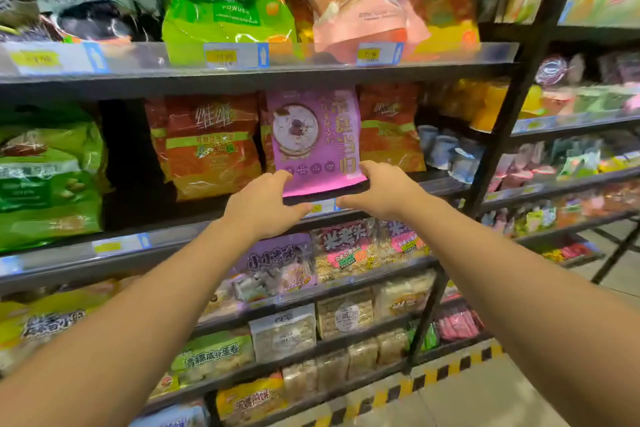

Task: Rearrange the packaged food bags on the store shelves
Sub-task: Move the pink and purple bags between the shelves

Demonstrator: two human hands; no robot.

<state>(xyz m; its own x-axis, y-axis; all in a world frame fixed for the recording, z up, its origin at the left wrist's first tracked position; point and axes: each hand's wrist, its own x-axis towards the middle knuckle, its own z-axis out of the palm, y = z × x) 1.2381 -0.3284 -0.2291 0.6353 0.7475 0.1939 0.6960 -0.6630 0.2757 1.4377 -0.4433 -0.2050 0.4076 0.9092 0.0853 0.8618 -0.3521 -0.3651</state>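
A purple food bag (pixel 313 139) with a bowl picture stands upright on the middle shelf (pixel 194 230), between two orange bags (pixel 211 146) (pixel 389 130). My left hand (pixel 265 206) grips its lower left corner. My right hand (pixel 382 192) grips its lower right corner. Both thumbs sit under the bag's bottom edge. On the upper shelf (pixel 311 71) stand a green bag (pixel 225 0) and a pink bag (pixel 360 0).
A large green bag (pixel 48 177) stands at the left of the middle shelf, with a dark gap beside it. Lower shelves hold several snack packs (pixel 349 250). A black upright post (pixel 512 107) divides this rack from the right one. Yellow-black floor tape (pixel 426 378) runs along the base.
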